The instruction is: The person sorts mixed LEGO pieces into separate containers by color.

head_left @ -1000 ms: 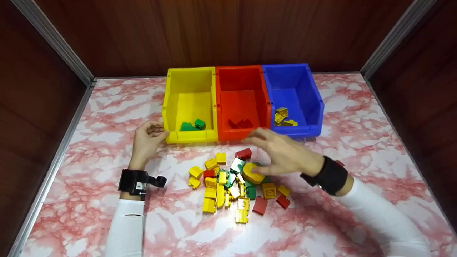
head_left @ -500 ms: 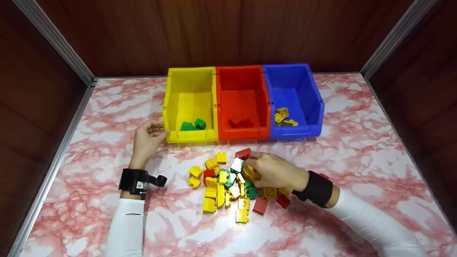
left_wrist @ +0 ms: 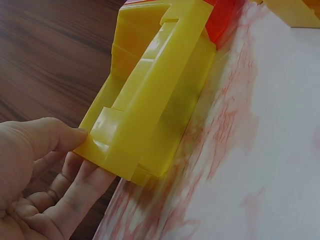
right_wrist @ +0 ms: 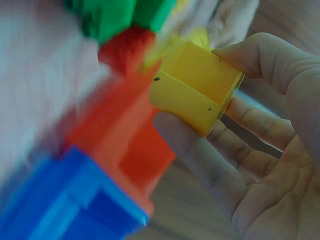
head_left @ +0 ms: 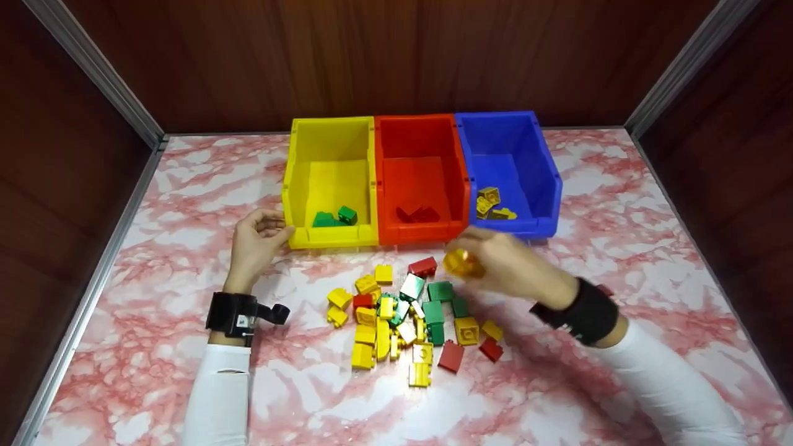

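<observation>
In the head view my left hand point(head_left: 253, 248) is at the front left corner of the yellow bin point(head_left: 331, 235). Thumb and fingers pinch that corner, as the left wrist view shows on the yellow bin point(left_wrist: 145, 105). My right hand point(head_left: 511, 263) is raised in front of the red bin point(head_left: 409, 234) and blue bin point(head_left: 514, 229). Between its thumb and fingers it grips a rounded yellow toy brick point(right_wrist: 192, 85), hollow on one side. Below that hand lies a loose pile of yellow, red and green bricks, among them a green brick point(head_left: 440, 291) and a red brick point(head_left: 451, 357).
The three bins stand side by side near the dark wood back wall point(head_left: 396, 56). Green bricks point(head_left: 347, 215) lie in the yellow bin, red bricks point(head_left: 424, 214) in the red one, yellow bricks point(head_left: 489, 197) in the blue one. Marbled table point(head_left: 155, 297) surrounds the pile.
My right hand came down on the rounded yellow brick, gripped it and lifted it from the pile toward the bins, uncovering green bricks. My left hand has stayed at the yellow bin.
</observation>
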The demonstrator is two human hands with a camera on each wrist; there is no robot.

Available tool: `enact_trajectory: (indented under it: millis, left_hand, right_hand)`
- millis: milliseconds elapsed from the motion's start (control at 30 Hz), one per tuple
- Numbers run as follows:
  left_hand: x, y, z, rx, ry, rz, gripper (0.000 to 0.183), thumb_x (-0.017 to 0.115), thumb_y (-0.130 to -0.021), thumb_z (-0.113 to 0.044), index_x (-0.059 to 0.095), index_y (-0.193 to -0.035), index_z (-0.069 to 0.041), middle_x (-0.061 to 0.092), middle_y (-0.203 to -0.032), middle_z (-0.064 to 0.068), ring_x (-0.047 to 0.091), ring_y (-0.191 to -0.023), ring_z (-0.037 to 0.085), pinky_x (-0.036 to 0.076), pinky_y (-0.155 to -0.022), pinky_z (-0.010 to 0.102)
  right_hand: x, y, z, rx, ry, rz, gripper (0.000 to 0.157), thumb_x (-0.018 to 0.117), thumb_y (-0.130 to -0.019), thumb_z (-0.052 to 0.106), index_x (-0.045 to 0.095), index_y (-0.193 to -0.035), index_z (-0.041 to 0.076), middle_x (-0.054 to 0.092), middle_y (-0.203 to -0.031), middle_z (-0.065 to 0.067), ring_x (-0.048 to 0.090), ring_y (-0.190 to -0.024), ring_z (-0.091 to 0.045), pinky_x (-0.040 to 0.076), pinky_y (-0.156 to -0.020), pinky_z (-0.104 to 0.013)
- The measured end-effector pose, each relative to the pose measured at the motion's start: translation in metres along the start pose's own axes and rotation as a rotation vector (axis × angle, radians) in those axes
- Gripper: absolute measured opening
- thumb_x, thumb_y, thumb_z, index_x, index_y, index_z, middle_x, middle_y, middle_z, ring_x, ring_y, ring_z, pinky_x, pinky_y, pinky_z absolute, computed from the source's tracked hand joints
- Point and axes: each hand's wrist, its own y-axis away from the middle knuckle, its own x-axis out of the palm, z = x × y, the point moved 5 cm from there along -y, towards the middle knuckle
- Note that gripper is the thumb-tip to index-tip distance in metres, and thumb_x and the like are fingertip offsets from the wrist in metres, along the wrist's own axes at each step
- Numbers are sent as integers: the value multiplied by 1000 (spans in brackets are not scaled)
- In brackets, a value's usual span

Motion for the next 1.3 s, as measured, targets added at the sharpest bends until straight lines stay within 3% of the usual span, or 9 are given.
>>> enact_trajectory:
  millis: [300, 467, 567, 800, 967, 1200, 1300]
  left_hand:
    - [1, -1, 1, 4, 11, 2, 32, 78, -94, -10, 67, -121, 4, 71, -109, 12, 66, -93, 5, 55, -84, 12]
    - [0, -1, 2, -1, 8, -2, 32, 78, -94, -9, 67, -121, 3, 71, -110, 14, 65, -92, 5, 55, -83, 11]
    - [1, -1, 1, -8, 14, -1, 32, 78, -94, -9, 68, -121, 3, 71, -111, 15, 65, -92, 5, 55, -83, 11]
    - [1, -1, 2, -13, 14, -3, 32, 78, -94, -9, 67, -122, 3, 71, -110, 13, 66, -92, 6, 56, -83, 12]
    - [2, -1, 1, -2, 21, 5, 32, 78, -94, -11, 67, -121, 3, 71, -111, 14, 66, -92, 7, 56, -82, 13]
    - [1, -1, 1, -3, 13, -1, 31, 78, -94, -9, 67, -121, 4, 71, -111, 14, 66, -93, 6, 55, -84, 12]
    - [0, -1, 2, -8, 9, -8, 31, 78, -94, -8, 67, -121, 4, 72, -111, 14, 65, -92, 6, 55, -84, 12]
  right_hand:
    - [-57, -10, -54, 111, 85, -97, 41, 86, -81, 2, 74, -120, -1, 74, -107, -19, 73, -95, -32, 67, -76, -43]
    - [-71, -23, -91, 175, 124, -128, 37, 86, -79, 2, 74, -114, -1, 73, -101, -20, 67, -93, -33, 62, -78, -49]
    - [-68, -30, -112, 246, 123, -91, 38, 85, -79, 3, 73, -115, -1, 72, -99, -20, 65, -91, -33, 58, -77, -49]
    - [-49, -39, -145, 421, 210, -27, 20, 77, -81, 2, 71, -99, -4, 70, -97, -26, 68, -93, -45, 57, -79, -60]
    - [-35, -38, -163, 521, 224, 26, 14, 73, -91, 9, 70, -98, -3, 70, -98, -25, 69, -92, -46, 58, -80, -63]
    - [-25, -35, -174, 542, 214, 25, 19, 69, -95, 15, 68, -82, 1, 64, -78, -15, 65, -74, -35, 56, -69, -53]
    - [-26, -33, -172, 525, 214, 8, 20, 70, -95, 16, 68, -81, 1, 65, -76, -16, 66, -72, -35, 56, -68, -53]
